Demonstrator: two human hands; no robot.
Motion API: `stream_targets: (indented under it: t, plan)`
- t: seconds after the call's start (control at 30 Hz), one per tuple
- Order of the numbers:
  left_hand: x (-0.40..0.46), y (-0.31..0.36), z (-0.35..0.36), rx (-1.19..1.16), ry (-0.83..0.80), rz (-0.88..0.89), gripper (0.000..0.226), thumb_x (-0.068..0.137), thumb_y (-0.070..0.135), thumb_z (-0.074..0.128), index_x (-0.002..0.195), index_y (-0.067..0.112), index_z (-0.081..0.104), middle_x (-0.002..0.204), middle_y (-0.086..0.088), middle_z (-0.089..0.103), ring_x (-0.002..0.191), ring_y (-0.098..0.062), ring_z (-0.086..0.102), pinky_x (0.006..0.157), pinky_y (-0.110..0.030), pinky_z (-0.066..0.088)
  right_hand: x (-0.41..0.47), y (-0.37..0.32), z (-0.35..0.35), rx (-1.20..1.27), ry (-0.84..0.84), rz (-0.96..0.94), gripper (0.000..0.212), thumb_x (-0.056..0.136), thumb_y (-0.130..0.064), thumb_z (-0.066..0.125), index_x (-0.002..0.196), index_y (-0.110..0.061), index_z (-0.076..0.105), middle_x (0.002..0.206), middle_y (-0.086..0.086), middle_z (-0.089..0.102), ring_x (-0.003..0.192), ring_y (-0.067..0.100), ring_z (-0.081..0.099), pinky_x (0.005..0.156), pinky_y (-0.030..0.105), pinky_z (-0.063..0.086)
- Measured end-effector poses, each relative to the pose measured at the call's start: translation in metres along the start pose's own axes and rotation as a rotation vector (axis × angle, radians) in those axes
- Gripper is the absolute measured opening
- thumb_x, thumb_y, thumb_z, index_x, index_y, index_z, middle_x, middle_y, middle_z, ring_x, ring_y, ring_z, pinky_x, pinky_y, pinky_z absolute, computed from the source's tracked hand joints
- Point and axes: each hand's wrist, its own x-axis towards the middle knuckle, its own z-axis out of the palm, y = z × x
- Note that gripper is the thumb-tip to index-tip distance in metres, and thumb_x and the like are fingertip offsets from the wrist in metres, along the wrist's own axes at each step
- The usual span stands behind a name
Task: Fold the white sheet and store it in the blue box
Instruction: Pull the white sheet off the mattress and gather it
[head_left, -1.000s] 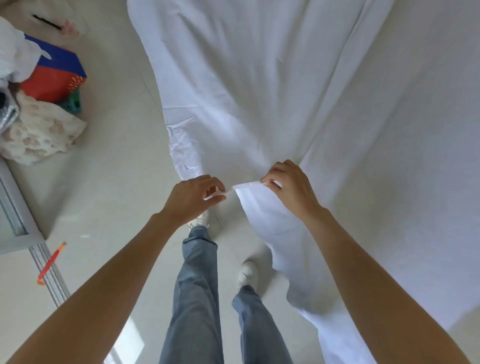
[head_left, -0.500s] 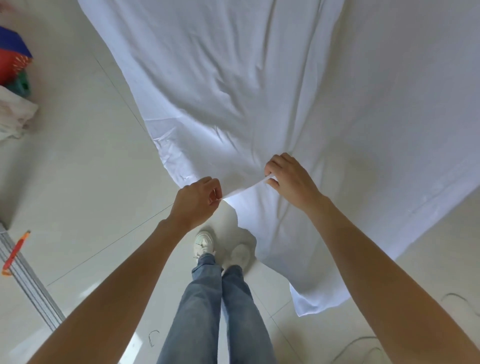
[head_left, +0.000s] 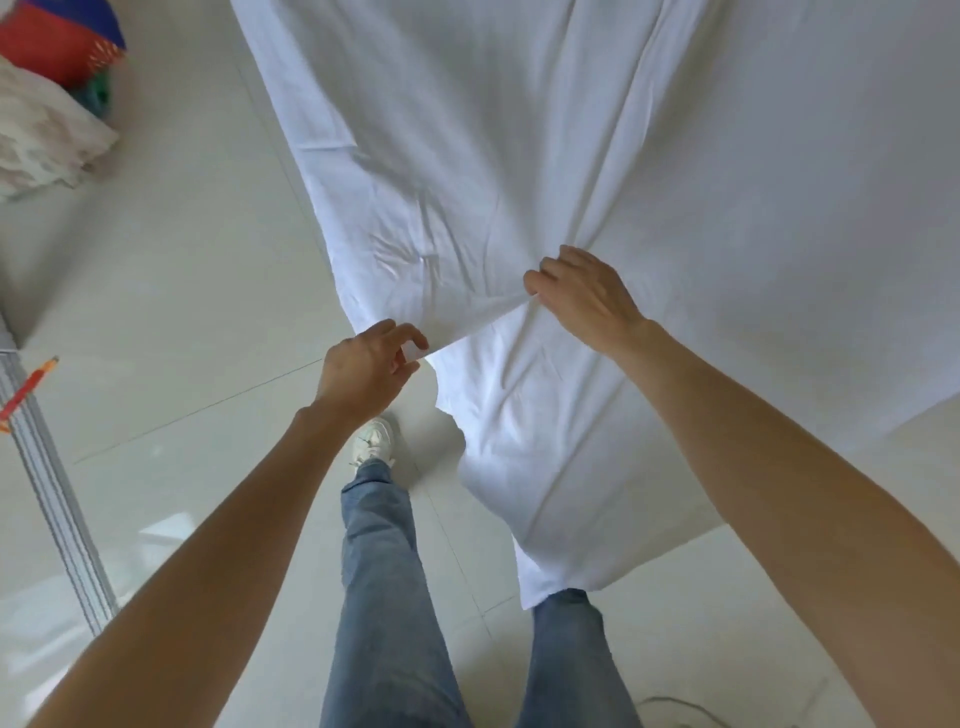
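The white sheet (head_left: 597, 156) hangs stretched in front of me and fills the upper and right part of the view, its lower part draping toward the floor. My left hand (head_left: 366, 371) pinches the sheet's near edge at the left. My right hand (head_left: 584, 299) pinches the same edge a little further up and to the right, with creases fanning out from its grip. A box with a blue top and red side (head_left: 57, 39) sits on the floor at the far upper left, partly cut off by the frame.
A pale patterned bundle of cloth (head_left: 41, 135) lies beside the box. A metal floor track (head_left: 57, 514) with an orange pencil (head_left: 28, 389) runs along the left. My legs in jeans (head_left: 384, 597) stand on pale tiles; a thin cable (head_left: 691, 709) lies at bottom right.
My hands have slid further apart along the sheet's edge, the right one rising. My feet stepped apart, and the box came back into view at upper left.
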Motion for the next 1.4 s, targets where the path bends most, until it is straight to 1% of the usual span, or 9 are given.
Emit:
stream_targets:
  t: [0.07, 0.23, 0.4, 0.5, 0.8, 1.03, 1.17, 1.3, 1.4]
  plan:
    - [-0.022, 0.021, 0.022, 0.046, 0.065, -0.035, 0.009, 0.083, 0.019, 0.067, 0.092, 0.018, 0.067, 0.083, -0.001, 0.059, 0.069, -0.023, 0.061, 0.054, -0.025, 0.037, -0.028, 0.002, -0.008, 0.092, -0.022, -0.067, 0.021, 0.07, 0.005, 0.071, 0.075, -0.012, 0.059, 0.065, 0.003, 0.054, 0.061, 0.025, 0.052, 0.05, 0.027, 0.037]
    - [-0.086, 0.057, 0.083, 0.011, 0.211, -0.123, 0.008, 0.074, 0.013, 0.074, 0.078, 0.013, 0.066, 0.083, -0.003, 0.062, 0.076, -0.027, 0.057, 0.06, -0.031, 0.043, -0.118, -0.03, -0.011, 0.302, -0.051, -0.126, 0.012, 0.075, -0.006, 0.071, 0.072, -0.013, 0.062, 0.063, 0.001, 0.057, 0.06, 0.023, 0.053, 0.048, 0.022, 0.025]
    - [-0.149, 0.087, 0.144, -0.165, 0.173, -0.204, 0.009, 0.079, 0.003, 0.066, 0.081, 0.011, 0.06, 0.076, -0.003, 0.06, 0.064, -0.026, 0.059, 0.052, -0.031, 0.045, -0.222, -0.051, 0.025, 0.394, -0.187, -0.048, 0.009, 0.078, -0.007, 0.071, 0.075, -0.013, 0.066, 0.064, -0.002, 0.06, 0.062, 0.02, 0.053, 0.042, 0.024, 0.037]
    - [-0.17, 0.09, 0.181, -0.232, 0.126, -0.218, 0.016, 0.078, -0.005, 0.059, 0.081, 0.011, 0.057, 0.081, -0.002, 0.056, 0.066, -0.025, 0.06, 0.052, -0.035, 0.049, -0.253, -0.05, 0.05, 0.4, -0.232, -0.02, 0.007, 0.082, -0.006, 0.067, 0.078, -0.01, 0.064, 0.067, 0.001, 0.059, 0.063, 0.022, 0.052, 0.049, 0.032, 0.046]
    - [-0.213, 0.101, 0.234, -0.33, 0.124, -0.144, 0.006, 0.081, 0.012, 0.07, 0.087, 0.013, 0.07, 0.08, 0.001, 0.064, 0.063, -0.017, 0.059, 0.056, -0.023, 0.039, -0.277, -0.054, 0.072, 0.41, -0.207, 0.053, 0.007, 0.086, -0.008, 0.064, 0.08, -0.009, 0.06, 0.076, 0.002, 0.06, 0.068, 0.02, 0.049, 0.061, 0.024, 0.032]
    - [-0.277, 0.127, 0.263, -0.307, 0.169, -0.231, 0.006, 0.078, 0.014, 0.072, 0.08, 0.019, 0.069, 0.079, 0.007, 0.063, 0.066, -0.015, 0.062, 0.051, -0.027, 0.048, -0.339, -0.074, 0.057, 0.411, -0.238, -0.039, 0.01, 0.081, -0.008, 0.069, 0.076, -0.011, 0.061, 0.07, -0.001, 0.058, 0.067, 0.021, 0.052, 0.05, 0.025, 0.038]
    - [-0.297, 0.145, 0.292, -0.313, 0.193, -0.218, 0.01, 0.077, 0.009, 0.072, 0.077, 0.018, 0.068, 0.078, 0.004, 0.062, 0.062, -0.013, 0.06, 0.045, -0.019, 0.038, -0.389, -0.07, 0.078, 0.363, -0.244, 0.005, 0.01, 0.079, -0.009, 0.07, 0.075, -0.011, 0.061, 0.068, -0.001, 0.055, 0.065, 0.022, 0.05, 0.047, 0.023, 0.033]
    - [-0.289, 0.163, 0.346, -0.33, 0.212, -0.213, 0.012, 0.075, 0.003, 0.071, 0.075, 0.015, 0.067, 0.076, 0.0, 0.061, 0.061, -0.016, 0.06, 0.046, -0.025, 0.045, -0.426, -0.049, 0.115, 0.345, -0.238, -0.001, 0.01, 0.077, -0.005, 0.072, 0.074, -0.01, 0.063, 0.068, 0.001, 0.056, 0.065, 0.024, 0.051, 0.052, 0.023, 0.03]
    - [-0.285, 0.17, 0.388, -0.324, 0.141, -0.277, 0.012, 0.076, 0.005, 0.07, 0.081, 0.016, 0.068, 0.082, -0.001, 0.063, 0.067, -0.021, 0.063, 0.054, -0.032, 0.05, -0.444, -0.039, 0.152, 0.38, -0.282, -0.043, 0.01, 0.075, -0.004, 0.073, 0.075, -0.01, 0.065, 0.071, 0.002, 0.059, 0.068, 0.026, 0.054, 0.058, 0.028, 0.04]
